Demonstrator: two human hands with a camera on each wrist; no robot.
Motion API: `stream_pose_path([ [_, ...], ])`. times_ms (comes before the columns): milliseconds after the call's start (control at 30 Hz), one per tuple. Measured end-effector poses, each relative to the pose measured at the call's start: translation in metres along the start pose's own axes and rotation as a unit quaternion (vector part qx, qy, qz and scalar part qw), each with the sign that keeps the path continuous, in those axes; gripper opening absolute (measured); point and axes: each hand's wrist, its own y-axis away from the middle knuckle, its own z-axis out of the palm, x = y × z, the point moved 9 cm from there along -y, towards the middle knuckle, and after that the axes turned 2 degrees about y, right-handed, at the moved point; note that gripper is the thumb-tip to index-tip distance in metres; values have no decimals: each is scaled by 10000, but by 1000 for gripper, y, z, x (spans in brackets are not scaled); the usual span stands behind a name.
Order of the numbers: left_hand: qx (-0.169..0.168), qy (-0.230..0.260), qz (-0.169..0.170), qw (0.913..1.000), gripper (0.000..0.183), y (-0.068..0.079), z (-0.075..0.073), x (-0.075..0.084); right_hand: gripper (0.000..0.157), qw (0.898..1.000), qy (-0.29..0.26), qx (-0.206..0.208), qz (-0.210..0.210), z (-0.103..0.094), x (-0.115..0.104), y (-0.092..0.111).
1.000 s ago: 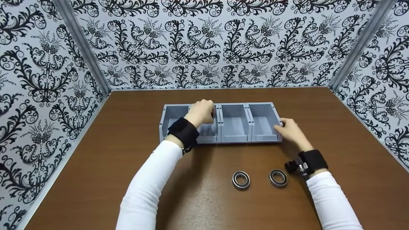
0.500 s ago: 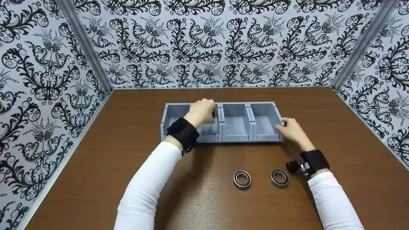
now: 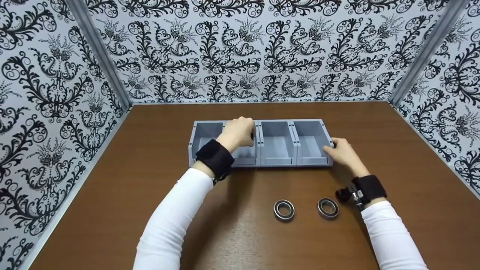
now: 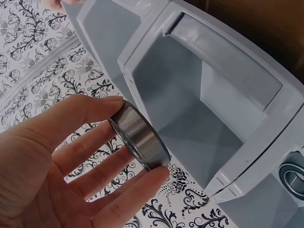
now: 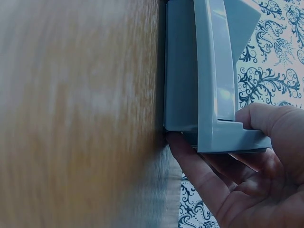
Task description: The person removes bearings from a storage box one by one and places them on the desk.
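My left hand point(image 3: 237, 132) is over the second compartment from the left of a grey row of bins point(image 3: 277, 162). In the left wrist view it pinches a ball bearing point(image 4: 140, 135) on edge between thumb and fingertips, beside that compartment's open top. From the head, my fingers hide most of this bearing. My right hand point(image 3: 343, 152) grips the right side wall of the rightmost bin, thumb over the top edge and fingers along the outside, as the right wrist view point(image 5: 270, 161) shows. Another bearing point(image 4: 292, 179) lies in the neighbouring leftmost compartment.
Two more bearings lie flat on the brown table point(image 3: 232, 240) in front of the bins, one bearing point(image 3: 284, 210) nearer the middle and one bearing point(image 3: 327, 208) close to my right wrist camera point(image 3: 345, 195). Patterned walls point(image 3: 240, 52) enclose the back and sides.
Both hands stay almost where they were, the left still with the bearing and the right still on the bin wall. The head view has shifted very slightly.
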Motion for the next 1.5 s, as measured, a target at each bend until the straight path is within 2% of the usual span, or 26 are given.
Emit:
stream_pose_path([
  [167,40,28,102,9999,16,3,-1,6,43,10000,7,9,-25,-1,-1,0],
  [533,-28,93,107,9999,16,8,0,9,39,10000,-62,43,-60,-1,-1,0],
  [967,-92,121,121,9998,16,24,-4,14,42,10000,-83,20,24,-2,0,1],
  [1300,-39,306,156,9994,31,36,-5,15,44,10000,-52,22,-69,-1,-1,1],
  [1500,-56,408,174,9990,33,41,-2,14,42,9999,-45,66,-85,-1,-1,1],
])
